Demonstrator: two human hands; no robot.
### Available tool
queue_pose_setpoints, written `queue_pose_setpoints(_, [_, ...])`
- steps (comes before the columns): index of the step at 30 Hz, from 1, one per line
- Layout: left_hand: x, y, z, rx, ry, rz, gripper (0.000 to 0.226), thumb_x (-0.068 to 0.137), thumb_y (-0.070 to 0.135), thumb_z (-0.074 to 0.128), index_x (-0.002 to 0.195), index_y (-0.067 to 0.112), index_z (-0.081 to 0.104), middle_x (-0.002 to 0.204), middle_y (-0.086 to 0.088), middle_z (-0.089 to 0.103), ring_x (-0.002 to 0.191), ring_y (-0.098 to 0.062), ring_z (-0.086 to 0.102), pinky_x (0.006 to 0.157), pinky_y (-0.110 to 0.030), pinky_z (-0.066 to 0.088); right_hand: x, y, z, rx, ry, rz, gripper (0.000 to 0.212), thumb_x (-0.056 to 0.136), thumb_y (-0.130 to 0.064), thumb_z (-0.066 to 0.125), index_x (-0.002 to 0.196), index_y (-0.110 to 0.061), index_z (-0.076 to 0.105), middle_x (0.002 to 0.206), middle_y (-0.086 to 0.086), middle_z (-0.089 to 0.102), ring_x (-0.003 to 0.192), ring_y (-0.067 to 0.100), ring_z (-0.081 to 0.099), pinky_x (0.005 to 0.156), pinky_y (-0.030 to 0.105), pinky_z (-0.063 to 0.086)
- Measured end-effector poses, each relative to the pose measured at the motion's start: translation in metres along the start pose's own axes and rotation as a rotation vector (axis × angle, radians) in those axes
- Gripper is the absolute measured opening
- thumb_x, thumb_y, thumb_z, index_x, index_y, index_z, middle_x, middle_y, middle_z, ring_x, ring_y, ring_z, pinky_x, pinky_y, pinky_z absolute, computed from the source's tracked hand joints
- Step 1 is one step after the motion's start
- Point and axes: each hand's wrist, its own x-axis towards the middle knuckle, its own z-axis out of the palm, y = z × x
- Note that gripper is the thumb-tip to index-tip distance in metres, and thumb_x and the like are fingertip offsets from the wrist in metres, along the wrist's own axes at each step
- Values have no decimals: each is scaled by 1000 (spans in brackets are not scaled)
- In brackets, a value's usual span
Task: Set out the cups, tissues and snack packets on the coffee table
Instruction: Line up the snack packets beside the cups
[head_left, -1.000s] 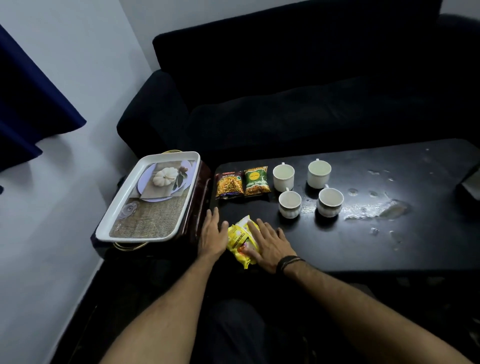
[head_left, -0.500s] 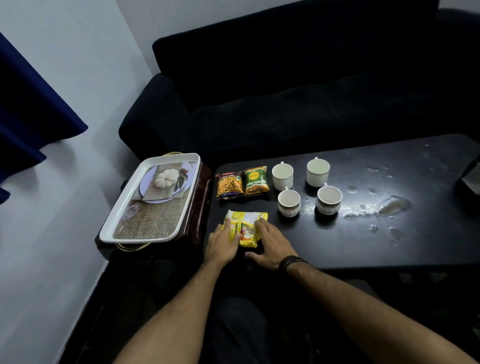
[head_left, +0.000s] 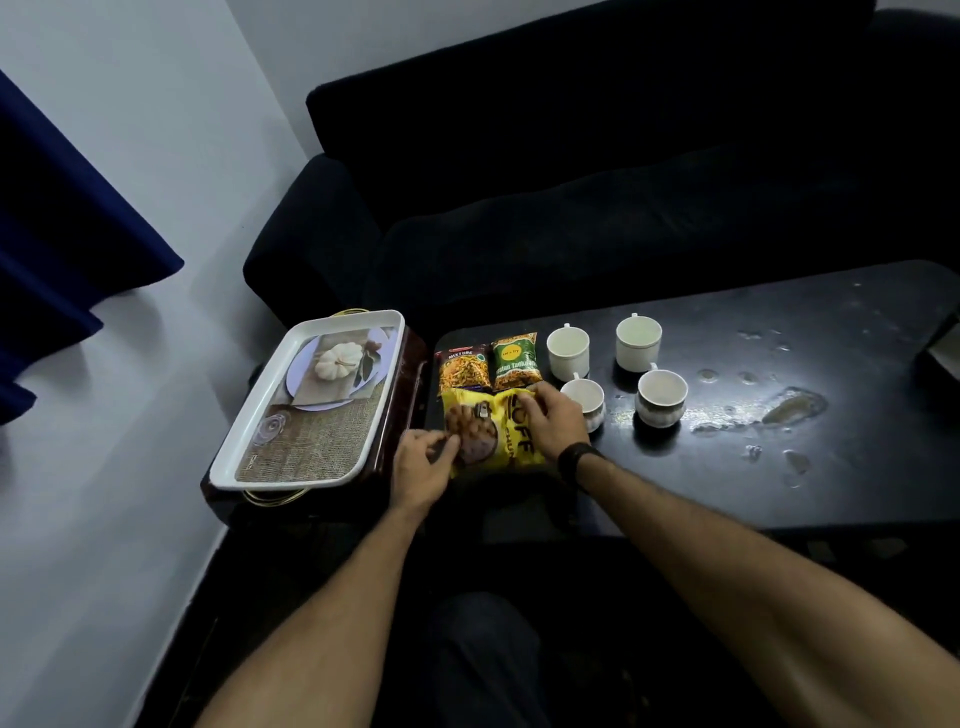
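Low in the centre of the frame, a large yellow crinkled plastic snack packet (head_left: 491, 428) lies flat on the near left corner of the dark glossy coffee table (head_left: 727, 467), its printed face up. Its long axis runs roughly left to right across the picture, and its far edge lies just beside, perhaps touching, the two smaller packets above it: a red-and-orange mixture packet (head_left: 464, 365) and a green-and-yellow packet (head_left: 514, 358).

The left hand (head_left: 420, 465) sits at the packet's lower left end, fingers curled and pinching that edge between thumb and fingertips. The right hand (head_left: 551, 418) lies palm down over the packet's right half, fingers spread and lightly bent, pressing rather than closing round it. So the packet lies directly between and beneath both hands, neither nearer than the other.

To the right, four white ceramic cups (head_left: 568, 351) stand upright in a loose square, the nearest touching or just beside the right hand's knuckles. A white rectangular serving tray (head_left: 244, 465) with a printed base rests on a dark side stand at centre left, apart from the table. No tissues are visible.

The placing seems nearly done; squaring the packet's long edge against the two smaller ones looks like the remaining adjustment.
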Motion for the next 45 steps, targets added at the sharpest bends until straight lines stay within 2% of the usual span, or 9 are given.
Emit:
queue_pose_setpoints(7, [7, 7, 9, 16, -58, -364, 20, 90, 22, 63, 101, 8, 74, 107, -10, 72, 104, -26, 64, 76, -23, 41, 6, 11, 2, 28, -76, 308, 49, 90, -34, 63, 130, -10, 48, 116, 11, 65, 108, 27, 59, 93, 36, 45])
queue_pose_setpoints(10, [-5, 1, 20, 27, 43, -424, 23, 90, 23, 62, 110, 11, 64, 120, -12, 63, 113, -30, 57, 89, -32, 45, -13, 20, 2, -406, -171, -74, 64, 85, -30, 68, 139, -17, 35, 132, 9, 50, 118, 29, 52, 95, 44, 49])
queue_pose_setpoints(13, [-21, 5, 30, 132, 181, -289, 16, 92, 30, 58, 105, 20, 58, 115, -4, 56, 100, -25, 58, 81, -37, 51, -23, 30, 11, -784, -421, -480, 78, 83, -25, 64, 149, -26, 22, 156, 7, 23, 137, 31, 31, 106, 46, 41])
queue_pose_setpoints(17, [-33, 14, 41, 221, 151, -189, 26, 93, 39, 52, 107, 22, 66, 109, -4, 59, 95, -27, 61, 79, -37, 52, -24, 42, 19, -808, -475, -323, 64, 89, -37, 53, 147, -24, 29, 151, 7, 33, 136, 32, 32, 107, 45, 36])
queue_pose_setpoints(21, [-15, 8, 50, 218, -110, -65, 49, 97, 46, 36, 140, 28, 50, 144, -1, 47, 135, -25, 43, 110, -38, 34, -26, 33, 12, -813, -309, -505, 40, 89, -49, 48, 112, -18, 56, 111, 8, 64, 106, 31, 51, 86, 42, 39])
queue_pose_setpoints(24, [-6, 8, 53, 300, -290, 51, 50, 103, 42, 27, 152, 33, 28, 163, -2, 14, 151, -25, 6, 121, -42, 10, -27, 37, 11, -810, -319, -664, 43, 86, -39, 54, 122, -15, 53, 121, 9, 58, 112, 31, 51, 89, 41, 41])
queue_pose_setpoints(31, [-33, -12, 61, 242, -213, 49, 57, 104, 33, 29, 156, 24, 5, 164, 0, -8, 151, -16, -11, 121, -37, 5, -35, 53, 22, -805, -548, -527, 84, 92, -58, 36, 155, -19, -7, 163, 0, -12, 150, 19, -9, 120, 47, 7])
queue_pose_setpoints(39, [7, -9, 54, 371, -279, 166, 58, 104, 34, 29, 156, 26, 3, 163, 2, -12, 150, -15, -11, 123, -43, 6, -40, 50, 35, -908, -390, -400, 91, 84, -67, 14, 154, -12, -2, 163, 12, 1, 150, 32, 3, 120, 53, 4])
queue_pose_setpoints(45, [0, -15, 63, 346, -332, 66, 60, 104, 45, 19, 154, 30, -10, 162, 3, -20, 150, -16, -10, 120, -47, 2, -24, 63, 44, -862, -420, -423, 89, 87, -68, 23, 154, -20, -12, 161, 3, -20, 148, 20, -19, 117, 58, -2])
